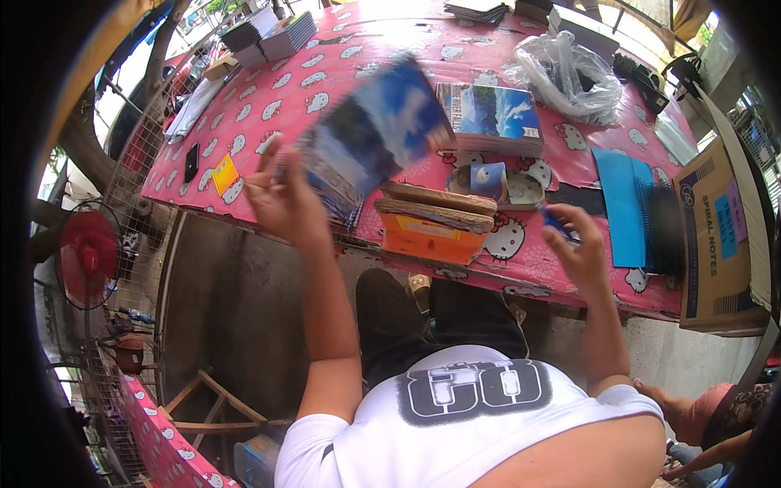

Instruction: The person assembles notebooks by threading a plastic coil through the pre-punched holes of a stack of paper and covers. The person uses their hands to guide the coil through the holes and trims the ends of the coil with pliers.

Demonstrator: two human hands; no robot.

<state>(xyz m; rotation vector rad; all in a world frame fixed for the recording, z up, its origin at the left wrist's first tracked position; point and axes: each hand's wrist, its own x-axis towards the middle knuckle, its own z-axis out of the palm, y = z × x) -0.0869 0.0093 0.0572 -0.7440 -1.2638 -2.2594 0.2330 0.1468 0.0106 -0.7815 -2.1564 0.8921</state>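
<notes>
My left hand (285, 195), raised over the table's near left part, grips a notebook cover (378, 130) printed with a blue sky and landscape. The cover is tilted and smeared by motion. My right hand (582, 248) is closed on a small blue object (560, 225), too little to name, by the table's near edge. Between the hands stands an orange box-like holder (431, 240) with worn cardboard edges. Behind it sit a blue-and-white roll (488, 180) and a pale round piece (525, 189). Farther back lies a stack of similar landscape covers (492, 114).
Blue sheets (622, 203) and dark spiral coils (663, 232) lie at right beside a cardboard carton (716, 236). A clear plastic bag (565, 77) is behind them. At left are a phone (192, 163), a yellow slip (224, 174) and a red fan (88, 254). Another person's arm (679, 411) shows lower right.
</notes>
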